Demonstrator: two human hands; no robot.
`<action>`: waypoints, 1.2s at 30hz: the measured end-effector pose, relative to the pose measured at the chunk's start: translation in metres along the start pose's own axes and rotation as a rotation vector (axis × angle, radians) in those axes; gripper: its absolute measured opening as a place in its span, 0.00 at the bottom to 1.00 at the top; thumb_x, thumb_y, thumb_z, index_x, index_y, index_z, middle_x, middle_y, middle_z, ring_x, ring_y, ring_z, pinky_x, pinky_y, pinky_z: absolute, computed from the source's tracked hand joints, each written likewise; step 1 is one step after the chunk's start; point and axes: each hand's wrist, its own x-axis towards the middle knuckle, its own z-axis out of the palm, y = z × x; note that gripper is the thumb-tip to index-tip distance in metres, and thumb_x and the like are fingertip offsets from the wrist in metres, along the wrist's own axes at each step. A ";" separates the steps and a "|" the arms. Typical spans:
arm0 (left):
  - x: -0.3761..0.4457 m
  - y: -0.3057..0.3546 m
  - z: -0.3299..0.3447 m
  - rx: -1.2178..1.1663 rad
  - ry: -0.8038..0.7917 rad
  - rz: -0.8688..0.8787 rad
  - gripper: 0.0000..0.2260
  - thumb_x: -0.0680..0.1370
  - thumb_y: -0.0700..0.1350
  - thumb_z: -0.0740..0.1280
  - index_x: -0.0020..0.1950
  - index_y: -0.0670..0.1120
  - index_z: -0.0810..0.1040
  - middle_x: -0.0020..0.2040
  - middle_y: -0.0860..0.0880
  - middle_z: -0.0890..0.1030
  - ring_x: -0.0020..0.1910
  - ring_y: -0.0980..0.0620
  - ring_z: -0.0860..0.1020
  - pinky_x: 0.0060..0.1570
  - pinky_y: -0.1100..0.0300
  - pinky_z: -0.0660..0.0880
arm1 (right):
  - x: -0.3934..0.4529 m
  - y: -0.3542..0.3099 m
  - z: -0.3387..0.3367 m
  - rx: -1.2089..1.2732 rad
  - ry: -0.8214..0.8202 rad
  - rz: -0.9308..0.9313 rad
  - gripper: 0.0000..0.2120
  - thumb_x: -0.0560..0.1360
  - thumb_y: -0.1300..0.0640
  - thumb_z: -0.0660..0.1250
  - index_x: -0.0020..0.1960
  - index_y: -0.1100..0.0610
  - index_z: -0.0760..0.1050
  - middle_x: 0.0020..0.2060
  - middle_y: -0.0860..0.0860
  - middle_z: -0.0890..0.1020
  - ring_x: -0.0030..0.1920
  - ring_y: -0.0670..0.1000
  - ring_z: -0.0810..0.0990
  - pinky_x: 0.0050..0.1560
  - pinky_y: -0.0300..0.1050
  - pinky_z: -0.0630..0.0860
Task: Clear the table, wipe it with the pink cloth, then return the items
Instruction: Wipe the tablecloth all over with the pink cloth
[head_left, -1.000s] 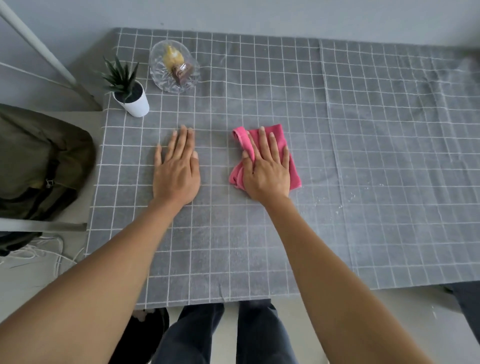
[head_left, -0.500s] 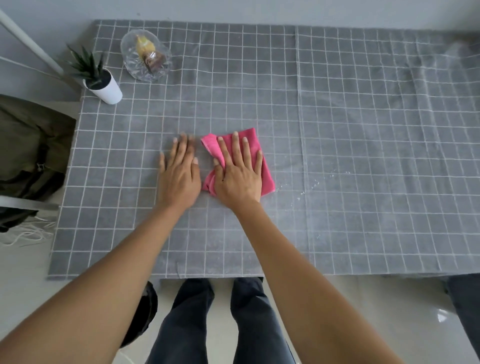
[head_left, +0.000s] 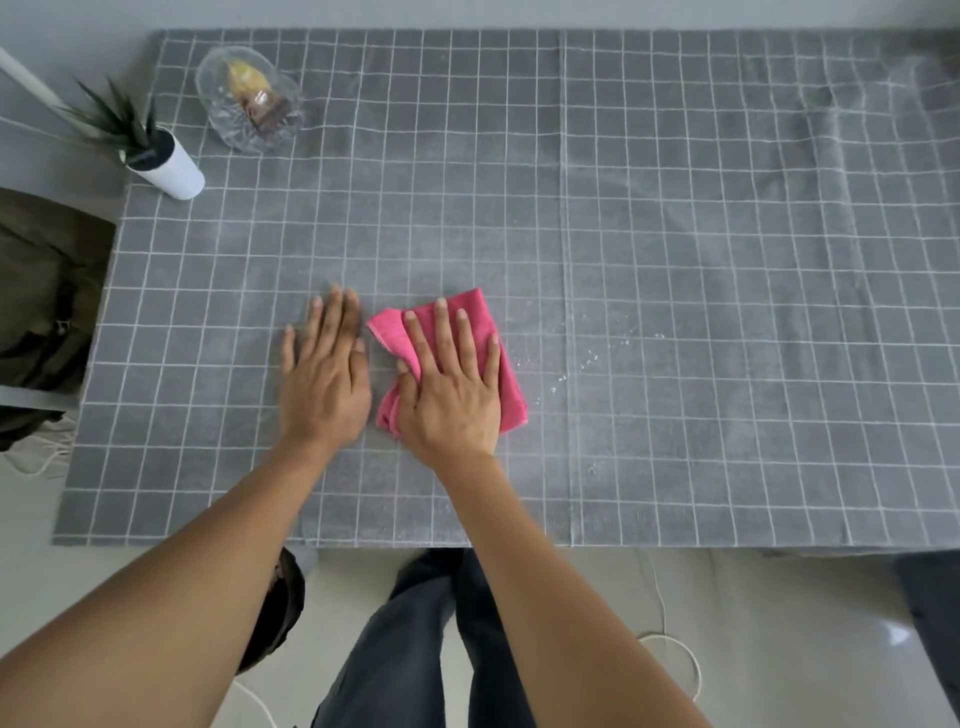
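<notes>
A folded pink cloth (head_left: 511, 384) lies on the grey checked tablecloth (head_left: 675, 260), near the table's front middle. My right hand (head_left: 449, 395) presses flat on the cloth with straight, spread fingers. Just left of it, my left hand (head_left: 324, 379) rests flat on the bare tablecloth, fingers straight, almost touching the cloth's edge. At the far left corner stand a small spiky plant in a white pot (head_left: 166, 163) and a clear glass dish (head_left: 249, 98) with wrapped sweets inside.
White crumbs or specks (head_left: 587, 358) dot the tablecloth right of the cloth. A dark olive bag (head_left: 41, 291) sits on a seat left of the table. Wrinkles fold the tablecloth at the far right. My legs and white cables are on the floor below the front edge.
My right hand has slid the pink cloth left and closer to the front edge, ending right beside my left hand. The view has shifted, with the plant and dish now further left.
</notes>
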 end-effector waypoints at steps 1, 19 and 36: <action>0.000 0.000 0.000 0.003 -0.002 0.000 0.25 0.81 0.51 0.41 0.78 0.46 0.52 0.78 0.50 0.52 0.77 0.52 0.48 0.75 0.47 0.46 | 0.000 0.001 0.000 0.002 0.003 -0.003 0.25 0.81 0.47 0.48 0.78 0.46 0.49 0.78 0.48 0.49 0.77 0.50 0.42 0.74 0.56 0.36; 0.000 -0.001 0.001 -0.018 -0.023 -0.004 0.25 0.81 0.51 0.39 0.78 0.48 0.45 0.78 0.51 0.47 0.77 0.53 0.44 0.75 0.46 0.43 | 0.012 0.103 -0.057 -0.108 0.010 0.411 0.26 0.81 0.44 0.40 0.77 0.48 0.38 0.77 0.48 0.40 0.76 0.51 0.37 0.74 0.58 0.36; -0.001 -0.002 0.001 -0.050 -0.024 0.000 0.24 0.81 0.50 0.40 0.78 0.48 0.44 0.78 0.51 0.45 0.77 0.53 0.43 0.75 0.47 0.40 | 0.002 0.136 -0.071 -0.121 0.031 0.353 0.24 0.82 0.47 0.43 0.73 0.46 0.35 0.78 0.47 0.44 0.77 0.49 0.40 0.75 0.56 0.38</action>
